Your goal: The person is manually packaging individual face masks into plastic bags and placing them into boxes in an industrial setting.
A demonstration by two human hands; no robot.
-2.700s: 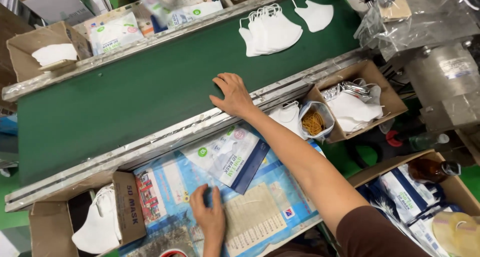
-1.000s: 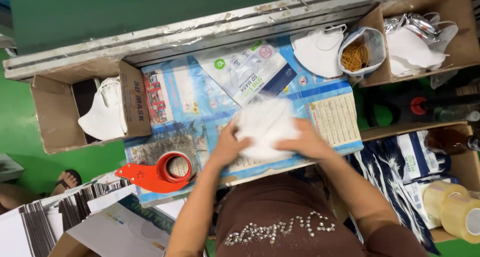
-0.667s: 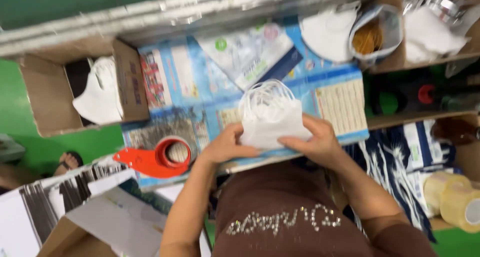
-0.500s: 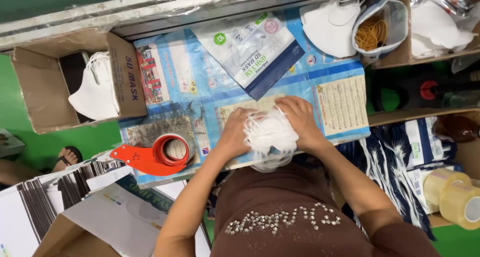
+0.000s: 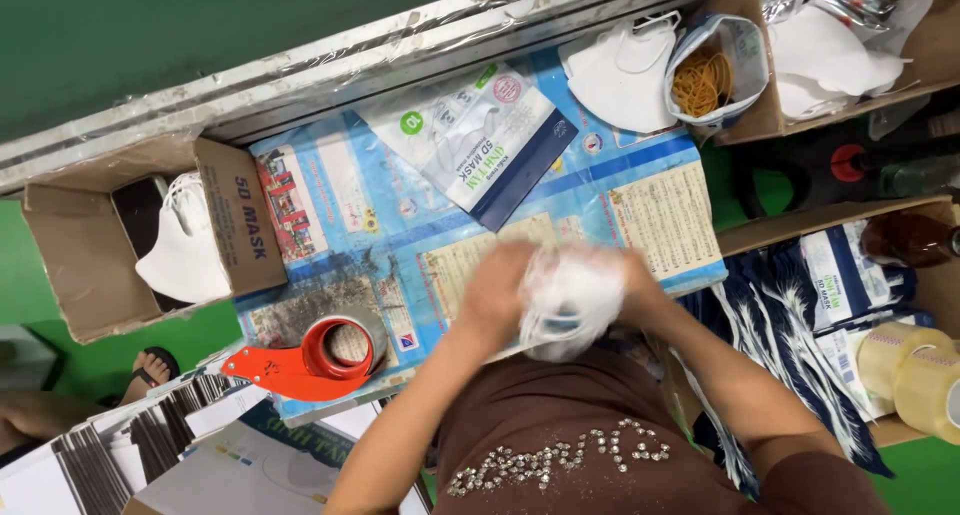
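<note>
We hold a bundle of white face masks [image 5: 568, 300] between both hands, close to our body and just over the near edge of the blue printed sheet [image 5: 400, 215] that covers the work surface. Our left hand [image 5: 500, 293] wraps the bundle's left side with fingers curled in, and our right hand [image 5: 632, 280] closes on its right side; both are blurred, so we cannot tell exactly how each finger lies, only that both hands are closed on the stack. We judge the bundle to be light, soft and springy: it will squash under pressure and fan apart if gripped loosely, and the thin ear loops can snag. The best hold seems to be across the folded bodies of the masks, pressing the stack flat from both sides, not by the loops. Beyond the hands lies a flat printed mask pouch [image 5: 470, 140], white with a dark blue edge. A red tape dispenser [image 5: 310, 360] sits to the left on the sheet, near a cardboard box [image 5: 235, 215] holding more white masks. A bag of rubber bands [image 5: 705, 75] stands farther right.
</note>
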